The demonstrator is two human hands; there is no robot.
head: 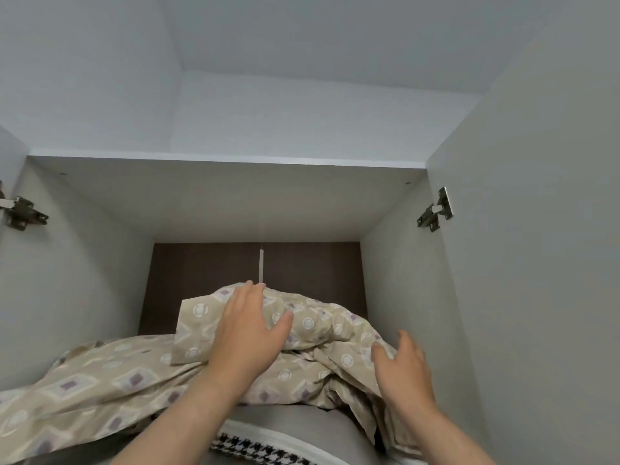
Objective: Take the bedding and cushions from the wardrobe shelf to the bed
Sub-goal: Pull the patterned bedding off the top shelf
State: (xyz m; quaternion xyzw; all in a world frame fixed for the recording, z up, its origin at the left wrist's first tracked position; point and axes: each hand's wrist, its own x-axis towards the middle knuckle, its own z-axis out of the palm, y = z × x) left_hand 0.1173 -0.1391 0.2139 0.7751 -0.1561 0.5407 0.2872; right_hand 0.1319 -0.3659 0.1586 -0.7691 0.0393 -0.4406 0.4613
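A crumpled beige bedding (pixel 110 380) with a pale diamond and circle pattern fills the wardrobe shelf compartment. My left hand (pixel 248 333) lies flat on top of its highest fold, fingers spread and resting on the fabric. My right hand (pixel 402 367) hovers open at the right side of the pile, fingers apart, close to the cloth. Under the bedding lies a grey cushion (pixel 295 424) with a black-and-white houndstooth edge (pixel 255 449). Whatever lies deeper on the shelf is hidden by the bedding.
Pale wardrobe side walls (pixel 396 297) close in left and right, with a dark brown back panel (pixel 201 273). Open doors carry metal hinges, one on the left (pixel 23 213) and one on the right (pixel 436 209). A shelf board (pixel 228 161) runs above.
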